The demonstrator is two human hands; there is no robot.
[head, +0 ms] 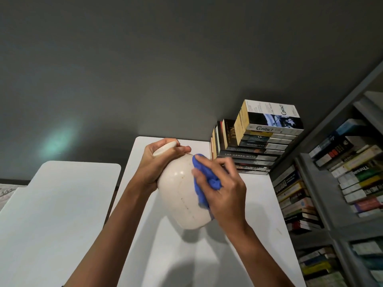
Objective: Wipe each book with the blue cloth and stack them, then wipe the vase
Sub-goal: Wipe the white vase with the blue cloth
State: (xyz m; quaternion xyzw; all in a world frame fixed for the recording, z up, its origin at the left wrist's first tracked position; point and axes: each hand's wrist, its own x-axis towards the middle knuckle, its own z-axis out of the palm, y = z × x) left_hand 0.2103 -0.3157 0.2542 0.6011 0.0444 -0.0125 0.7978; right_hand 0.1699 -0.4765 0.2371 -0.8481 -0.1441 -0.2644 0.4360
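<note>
Left hand (154,162): I see it curled round the neck of the vase, fingers wrapped just under the pale rim.
Right hand (224,189): I see it gripping the bunched blue cloth, pressing it to the vase's right flank.
Shelf unit (323,204): grey, on my right, its compartments packed with books lying flat in piles.
White table (259,204): directly under both hands. It runs back to the dark grey wall.
Second white surface (51,204): to the left of the table, with a narrow gap between them.
Stack of books (261,150): at the table's far right corner, lying flat, spines toward me, "Contact" on top. A few upright books (222,137) stand just beside it on its left.
Vase (180,195): cream, round-bodied, tilted with its neck away and left, over the table's middle. I cannot tell whether its base touches the top.
Blue cloth (204,183): crumpled between my right fingers and the vase wall, running from shoulder to lower body.
</note>
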